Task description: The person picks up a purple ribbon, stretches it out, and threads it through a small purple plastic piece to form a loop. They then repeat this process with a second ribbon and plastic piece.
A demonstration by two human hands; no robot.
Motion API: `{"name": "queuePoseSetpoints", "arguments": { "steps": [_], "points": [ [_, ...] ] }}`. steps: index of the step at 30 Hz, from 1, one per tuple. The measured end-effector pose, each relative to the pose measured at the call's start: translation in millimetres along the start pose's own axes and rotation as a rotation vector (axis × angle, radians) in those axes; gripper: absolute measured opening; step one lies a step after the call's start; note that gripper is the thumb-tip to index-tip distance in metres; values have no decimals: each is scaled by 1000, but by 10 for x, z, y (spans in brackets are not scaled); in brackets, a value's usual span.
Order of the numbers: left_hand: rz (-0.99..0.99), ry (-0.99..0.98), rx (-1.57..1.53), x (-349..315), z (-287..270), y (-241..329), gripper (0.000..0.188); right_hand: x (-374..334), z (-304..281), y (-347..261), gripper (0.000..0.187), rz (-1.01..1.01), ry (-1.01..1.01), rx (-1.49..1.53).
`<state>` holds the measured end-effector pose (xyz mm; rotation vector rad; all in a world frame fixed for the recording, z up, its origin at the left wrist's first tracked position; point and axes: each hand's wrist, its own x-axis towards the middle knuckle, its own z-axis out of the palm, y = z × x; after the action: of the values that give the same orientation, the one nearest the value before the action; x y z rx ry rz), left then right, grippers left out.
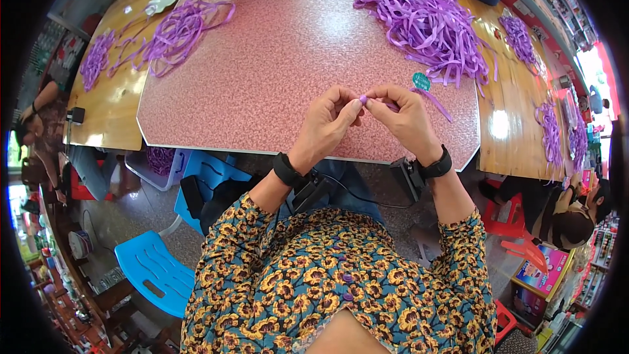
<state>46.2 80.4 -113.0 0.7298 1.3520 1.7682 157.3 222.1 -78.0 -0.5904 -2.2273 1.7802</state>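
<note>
Above the near part of the pink speckled table (262, 85), my two hands meet at their fingertips. My left hand (329, 119) is closed, thumb and fingers pinching a small end of purple ribbon (363, 99). From the other side my right hand (407, 120) pinches the same ribbon, and a loose length of it (438, 106) trails out to the right past the knuckles. A round green tag (421, 81) lies just beyond my right hand. What the curled fingers cover is hidden.
A large heap of purple ribbons (426, 23) lies at the far right, a looser bunch (180, 36) at the far left. More bundles (521, 39) rest on the yellow wooden tables. Blue chairs (154, 269) stand at lower left. Other people sit at both sides.
</note>
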Motion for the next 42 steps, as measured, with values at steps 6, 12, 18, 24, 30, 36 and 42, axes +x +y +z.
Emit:
{"name": "queuePoseSetpoints", "arguments": {
  "steps": [6, 12, 18, 24, 30, 36, 42],
  "points": [
    [54, -9, -7, 9, -27, -10, 16, 22, -39, -1, 15, -73, -12, -5],
    [14, 10, 79, 17, -26, 2, 15, 21, -45, -30, 13, -33, -51, -49],
    [16, 9, 61, 4, -33, -36, 15, 26, 3, -20, 13, -68, 36, -93],
    [54, 3, 16, 2, -51, -94, 14, 48, -7, -29, 12, -5, -29, 132],
    [22, -2, 16, -16, -61, -98, 14, 15, -28, -61, 12, 13, -86, 36],
    [43, 11, 51, -15, -58, -86, 11, 43, 46, -20, 12, -138, -39, -98],
    [26, 23, 84, -24, -72, -91, 11, 12, 97, 41, 12, 37, -22, 56]
  ]
}}
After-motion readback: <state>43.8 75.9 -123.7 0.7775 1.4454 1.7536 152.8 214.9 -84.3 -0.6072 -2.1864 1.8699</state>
